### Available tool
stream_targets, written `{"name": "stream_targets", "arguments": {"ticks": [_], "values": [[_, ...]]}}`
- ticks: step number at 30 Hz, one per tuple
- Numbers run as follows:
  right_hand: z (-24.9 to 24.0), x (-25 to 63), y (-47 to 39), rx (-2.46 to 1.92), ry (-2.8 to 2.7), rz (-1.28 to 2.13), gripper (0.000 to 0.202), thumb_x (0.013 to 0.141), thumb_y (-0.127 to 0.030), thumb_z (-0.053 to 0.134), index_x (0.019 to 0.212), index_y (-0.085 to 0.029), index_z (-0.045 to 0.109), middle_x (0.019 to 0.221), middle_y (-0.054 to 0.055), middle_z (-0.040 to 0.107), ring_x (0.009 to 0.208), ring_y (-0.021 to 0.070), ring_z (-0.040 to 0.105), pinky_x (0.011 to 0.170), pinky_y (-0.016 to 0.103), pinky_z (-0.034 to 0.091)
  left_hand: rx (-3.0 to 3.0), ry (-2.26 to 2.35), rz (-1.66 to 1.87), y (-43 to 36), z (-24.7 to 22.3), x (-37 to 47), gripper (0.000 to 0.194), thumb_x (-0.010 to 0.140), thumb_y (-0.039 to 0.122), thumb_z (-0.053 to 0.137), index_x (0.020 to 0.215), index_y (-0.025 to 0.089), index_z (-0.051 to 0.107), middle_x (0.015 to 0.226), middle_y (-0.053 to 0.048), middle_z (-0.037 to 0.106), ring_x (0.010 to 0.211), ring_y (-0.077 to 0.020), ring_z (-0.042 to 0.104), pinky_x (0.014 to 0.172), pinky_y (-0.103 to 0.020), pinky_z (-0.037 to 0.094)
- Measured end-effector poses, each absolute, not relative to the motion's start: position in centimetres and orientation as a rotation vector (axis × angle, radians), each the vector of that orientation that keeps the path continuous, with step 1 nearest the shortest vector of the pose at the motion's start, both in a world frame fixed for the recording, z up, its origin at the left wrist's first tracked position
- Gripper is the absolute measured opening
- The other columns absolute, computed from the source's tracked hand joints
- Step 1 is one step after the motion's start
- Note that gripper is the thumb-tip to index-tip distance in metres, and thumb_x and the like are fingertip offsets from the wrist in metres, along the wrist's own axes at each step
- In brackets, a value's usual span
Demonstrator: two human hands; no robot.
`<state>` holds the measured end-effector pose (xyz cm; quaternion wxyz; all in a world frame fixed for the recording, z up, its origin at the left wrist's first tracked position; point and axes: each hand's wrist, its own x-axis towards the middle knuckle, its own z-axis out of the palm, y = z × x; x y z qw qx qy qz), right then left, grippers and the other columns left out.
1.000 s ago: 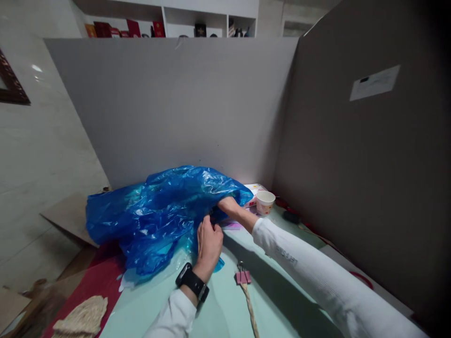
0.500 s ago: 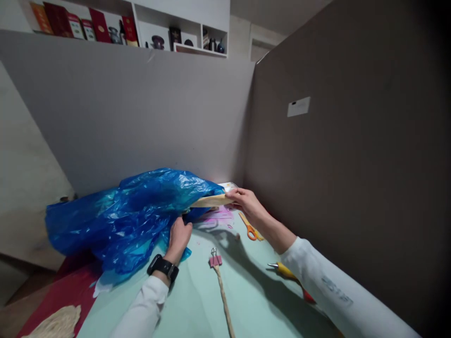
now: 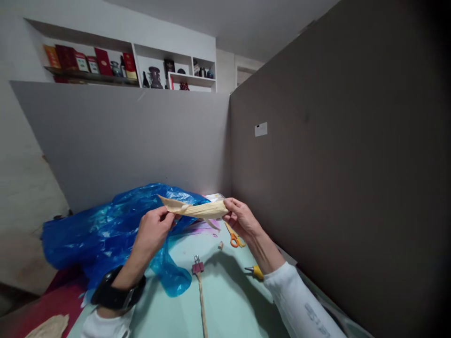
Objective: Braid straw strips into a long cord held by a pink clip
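Note:
A pale, dry corn husk (image 3: pixel 202 210) stretches between my two hands above the table. My left hand (image 3: pixel 154 232) pinches it near its pointed left end, and my right hand (image 3: pixel 242 217) grips its right end. A narrow strip hangs down from its underside. Behind and left of the husk lies a crumpled blue plastic bag (image 3: pixel 105 225); what is inside cannot be made out. Below my hands, a twisted husk cord (image 3: pixel 202 300) runs toward me from a dark pink binder clip (image 3: pixel 198 267).
Orange-handled scissors (image 3: pixel 234 240) lie beyond my right forearm's shadow, near a small tan scrap (image 3: pixel 220 245). A yellow-handled tool with a metal tip (image 3: pixel 258 272) sits partly under my right arm. Grey panels (image 3: pixel 176 136) enclose the back and right. A round woven piece (image 3: pixel 49 327) rests at lower left.
The husk has come out of the blue bag. My left hand has left the bag and taken hold of the husk's left end. The view has tilted up.

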<state>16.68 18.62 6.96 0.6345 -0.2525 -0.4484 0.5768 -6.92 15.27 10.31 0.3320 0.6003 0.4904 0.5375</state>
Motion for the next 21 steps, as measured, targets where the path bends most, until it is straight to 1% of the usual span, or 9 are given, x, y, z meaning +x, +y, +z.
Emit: {"name": "stream_targets", "arguments": {"ticks": [1,3,4,6,9,12,14,18,21], "values": [[7.1,16.4,18.6,-0.561,-1.017,1.34,0.034,0.06,-0.039,0.082,0.072,-0.015,0.061,0.065,-0.001,0.057,0.054,0.0077,0.05,0.045,0.018,0.043,1.508,1.221,1.424,14.9,10.3,-6.6,0.016,0.068,0.025,0.063,0.08,0.017,0.071,0.067,-0.001,0.07,0.064,-0.0174,0.063,0.064,-0.026,0.049],[7.2,16.1,18.6,-0.533,-0.991,1.378,0.033,0.062,-0.039,0.082,0.073,-0.016,0.06,0.066,-0.002,0.056,0.054,0.0067,0.049,0.045,0.016,0.044,1.407,1.093,1.434,14.4,10.2,-5.8,0.03,0.07,0.025,0.06,0.098,0.016,0.068,0.094,-0.006,0.073,0.08,-0.0211,0.068,0.074,-0.032,0.054],[7.3,15.9,18.6,-0.52,-0.982,1.395,0.033,0.062,-0.039,0.081,0.073,-0.016,0.061,0.068,-0.002,0.056,0.055,0.0065,0.05,0.046,0.016,0.044,1.355,1.028,1.434,14.3,10.0,-5.4,0.036,0.071,0.025,0.06,0.105,0.016,0.066,0.106,-0.008,0.071,0.088,-0.0226,0.068,0.078,-0.035,0.054],[7.2,15.7,18.6,-0.506,-0.973,1.432,0.032,0.063,-0.039,0.081,0.075,-0.016,0.061,0.07,-0.001,0.057,0.057,0.007,0.051,0.047,0.016,0.046,1.224,0.89,1.434,14.1,9.8,-4.6,0.039,0.073,0.023,0.06,0.112,0.017,0.064,0.117,-0.01,0.067,0.096,-0.0238,0.067,0.082,-0.039,0.055],[7.0,15.4,18.7,-0.515,-0.972,1.468,0.03,0.065,-0.037,0.08,0.076,-0.015,0.063,0.073,0.001,0.059,0.057,0.0078,0.052,0.047,0.017,0.047,1.054,0.749,1.461,14.4,9.6,-4.2,0.035,0.073,0.019,0.067,0.108,0.017,0.066,0.109,-0.009,0.07,0.096,-0.022,0.065,0.079,-0.034,0.056],[6.9,15.4,18.9,-0.528,-0.98,1.461,0.028,0.065,-0.036,0.079,0.076,-0.015,0.064,0.071,0.001,0.059,0.055,0.0079,0.051,0.046,0.018,0.046,0.993,0.785,1.547,14.9,9.4,-4.4,0.026,0.069,0.017,0.073,0.095,0.014,0.07,0.093,-0.005,0.071,0.084,-0.0173,0.065,0.065,-0.026,0.056],[6.9,15.5,19.0,-0.531,-0.998,1.443,0.028,0.064,-0.036,0.08,0.077,-0.016,0.064,0.071,0.002,0.06,0.056,0.0091,0.051,0.048,0.02,0.047,0.936,0.806,1.595,15.1,9.3,-4.6,0.022,0.068,0.018,0.075,0.089,0.013,0.07,0.086,-0.004,0.071,0.076,-0.0149,0.064,0.06,-0.024,0.055],[7.1,15.9,18.9,-0.521,-1.052,1.401,0.029,0.062,-0.035,0.08,0.077,-0.017,0.062,0.071,0.002,0.059,0.058,0.0115,0.052,0.051,0.023,0.046,0.856,0.777,1.66,15.3,9.1,-5.0,0.022,0.066,0.019,0.076,0.087,0.016,0.069,0.085,-0.001,0.069,0.076,-0.0132,0.063,0.059,-0.02,0.052],[7.6,16.2,18.5,-0.488,-1.103,1.364,0.027,0.064,-0.032,0.079,0.079,-0.019,0.061,0.074,0.0,0.057,0.065,0.0121,0.053,0.057,0.023,0.045,0.848,0.741,1.69,15.6,9.2,-5.6,0.018,0.065,0.02,0.076,0.081,0.018,0.068,0.081,0.001,0.068,0.077,-0.0129,0.063,0.061,-0.021,0.051]]}}
